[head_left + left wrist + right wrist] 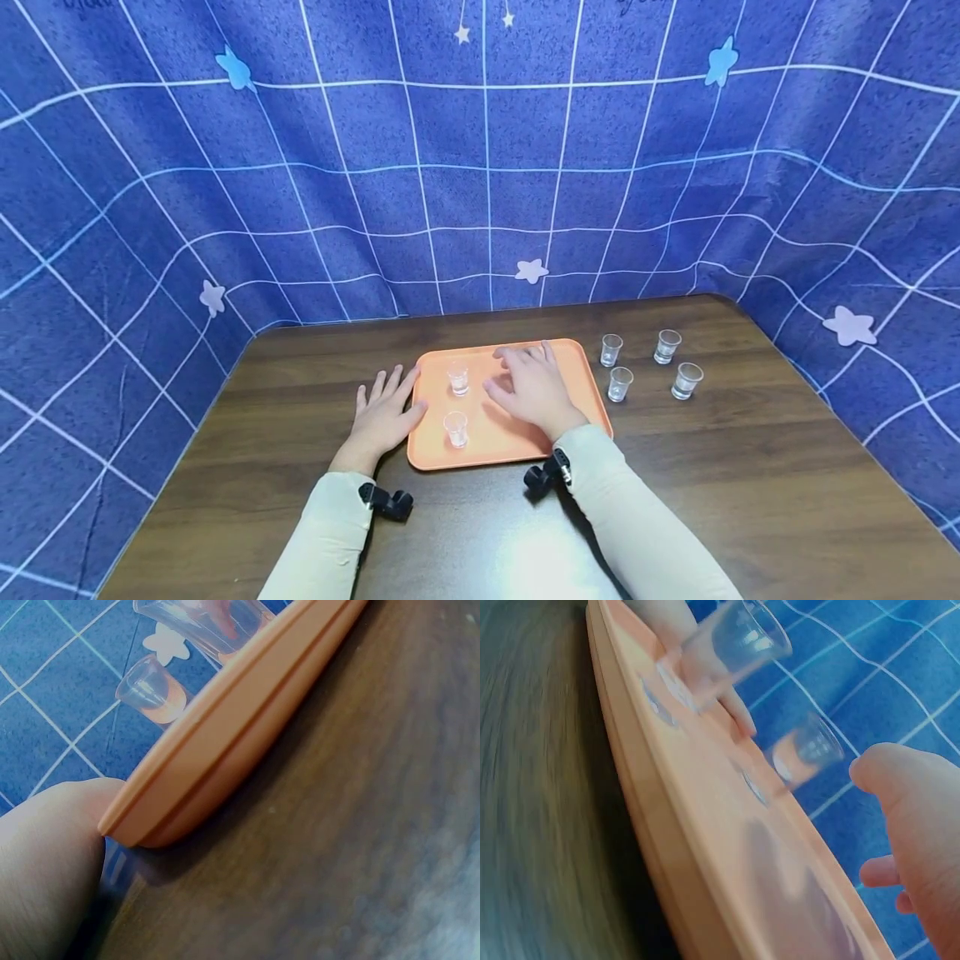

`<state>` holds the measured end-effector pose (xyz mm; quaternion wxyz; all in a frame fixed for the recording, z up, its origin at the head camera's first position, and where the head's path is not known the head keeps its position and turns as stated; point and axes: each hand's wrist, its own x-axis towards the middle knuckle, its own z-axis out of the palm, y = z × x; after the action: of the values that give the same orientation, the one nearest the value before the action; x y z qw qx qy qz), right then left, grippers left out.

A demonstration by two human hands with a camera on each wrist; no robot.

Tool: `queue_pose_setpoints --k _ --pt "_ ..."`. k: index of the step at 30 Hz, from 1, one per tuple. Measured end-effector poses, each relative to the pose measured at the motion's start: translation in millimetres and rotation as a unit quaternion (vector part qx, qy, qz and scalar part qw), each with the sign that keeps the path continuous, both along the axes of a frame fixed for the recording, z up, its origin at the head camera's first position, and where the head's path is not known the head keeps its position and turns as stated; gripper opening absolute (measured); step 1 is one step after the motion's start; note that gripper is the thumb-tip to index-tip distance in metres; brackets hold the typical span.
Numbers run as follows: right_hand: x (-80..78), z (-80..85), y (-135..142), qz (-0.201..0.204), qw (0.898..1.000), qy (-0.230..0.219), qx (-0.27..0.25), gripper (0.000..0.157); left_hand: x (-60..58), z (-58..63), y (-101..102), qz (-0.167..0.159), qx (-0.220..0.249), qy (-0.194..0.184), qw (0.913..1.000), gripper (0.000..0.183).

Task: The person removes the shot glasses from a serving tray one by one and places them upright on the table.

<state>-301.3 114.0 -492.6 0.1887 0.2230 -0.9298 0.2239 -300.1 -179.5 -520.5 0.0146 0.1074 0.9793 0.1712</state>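
An orange tray [495, 446] lies on the wooden table, with two small clear glasses standing on its left half: a rear glass [458, 379] and a front glass [455, 429]. My left hand [381, 419] rests at the tray's left edge, fingers spread and thumb at the rim. Over the right half of the tray hovers my right hand [534, 390], its fingers loosely bent and nothing between them. In the right wrist view, its thumb and fingers [922, 825] are apart from the nearest glass [810, 750].
To the right of the tray, several more small clear glasses [620, 383] stand upright on the brown table [720, 467]. A blue curtain [450, 200] with white grid lines and stars hangs behind the table and along its sides.
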Motion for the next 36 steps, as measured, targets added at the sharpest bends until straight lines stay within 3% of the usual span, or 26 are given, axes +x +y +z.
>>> queue_pose_setpoints --k 13,24,36 --pt "-7.1 -1.6 -42 0.004 0.998 -0.050 -0.025 0.059 0.3 -0.7 -1 -0.001 -0.002 0.004 1.0000 0.070" --pt "-8.6 0.7 -56 0.015 0.991 -0.110 -0.081 0.058 1.0 2.1 1 -0.004 0.003 0.012 0.9999 0.069" --pt "-6.4 -0.9 -63 0.018 0.996 -0.078 -0.027 0.038 1.3 1.2 1 0.000 0.002 0.015 0.9999 0.069"
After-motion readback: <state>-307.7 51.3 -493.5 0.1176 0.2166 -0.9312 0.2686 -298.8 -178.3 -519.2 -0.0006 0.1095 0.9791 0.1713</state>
